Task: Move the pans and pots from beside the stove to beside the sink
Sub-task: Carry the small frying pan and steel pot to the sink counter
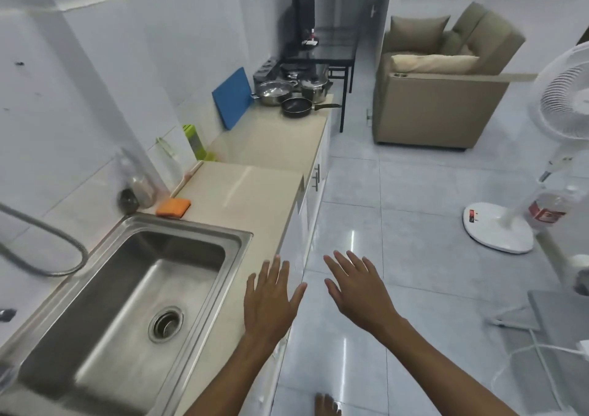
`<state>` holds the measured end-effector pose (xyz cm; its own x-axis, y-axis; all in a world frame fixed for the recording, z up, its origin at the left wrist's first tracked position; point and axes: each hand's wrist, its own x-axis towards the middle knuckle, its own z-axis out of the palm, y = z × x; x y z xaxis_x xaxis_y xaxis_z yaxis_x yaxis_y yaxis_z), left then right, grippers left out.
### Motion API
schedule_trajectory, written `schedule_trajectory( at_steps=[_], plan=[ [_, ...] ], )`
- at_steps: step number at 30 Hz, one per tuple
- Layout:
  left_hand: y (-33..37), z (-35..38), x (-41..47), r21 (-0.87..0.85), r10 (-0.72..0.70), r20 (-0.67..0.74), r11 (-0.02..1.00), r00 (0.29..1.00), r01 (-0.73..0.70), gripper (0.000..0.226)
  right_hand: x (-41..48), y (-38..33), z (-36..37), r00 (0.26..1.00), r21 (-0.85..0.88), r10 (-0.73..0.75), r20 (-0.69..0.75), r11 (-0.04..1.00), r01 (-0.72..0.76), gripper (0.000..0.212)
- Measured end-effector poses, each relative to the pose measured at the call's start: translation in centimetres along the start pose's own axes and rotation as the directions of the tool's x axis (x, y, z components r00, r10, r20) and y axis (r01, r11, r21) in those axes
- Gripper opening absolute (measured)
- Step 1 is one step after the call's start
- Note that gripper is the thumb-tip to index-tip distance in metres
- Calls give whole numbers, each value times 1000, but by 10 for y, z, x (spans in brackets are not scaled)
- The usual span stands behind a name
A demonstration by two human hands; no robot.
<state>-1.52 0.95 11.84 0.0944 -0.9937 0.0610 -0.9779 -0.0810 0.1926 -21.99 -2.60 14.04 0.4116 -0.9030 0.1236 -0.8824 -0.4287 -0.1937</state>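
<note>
At the far end of the beige counter (pixel 255 186), next to the stove (pixel 287 69), stand a black frying pan (pixel 297 107) with its handle pointing right, a wide steel pan (pixel 274 91) and a lidded steel pot (pixel 314 88). A steel sink (pixel 127 291) fills the near left. My left hand (pixel 271 297) hovers open over the counter edge right of the sink. My right hand (pixel 358 291) is open over the floor beside it. Both hands hold nothing and are far from the cookware.
A blue cutting board (pixel 232 96) leans on the wall by the pans. An orange sponge (pixel 173 207) lies behind the sink. A brown armchair (pixel 443 80), a white standing fan (pixel 526 173) and a black table (pixel 322 52) stand on the tiled floor.
</note>
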Motion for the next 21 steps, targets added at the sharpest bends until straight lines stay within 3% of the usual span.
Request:
schedule_trajectory(
  at_steps=[8, 12, 21],
  plan=[
    [35, 3, 194, -15, 8, -24, 1000, 1000, -8, 74, 169, 88, 1, 997, 35, -5, 73, 999, 3, 52],
    [56, 28, 302, -21, 35, 2, 999, 999, -35, 79, 256, 145, 14, 999, 21, 0, 51, 1000, -1, 65],
    [115, 55, 570, -72, 57, -12, 996, 998, -58, 77, 480, 281, 9, 999, -19, 45, 31, 999, -44, 48]
  ],
)
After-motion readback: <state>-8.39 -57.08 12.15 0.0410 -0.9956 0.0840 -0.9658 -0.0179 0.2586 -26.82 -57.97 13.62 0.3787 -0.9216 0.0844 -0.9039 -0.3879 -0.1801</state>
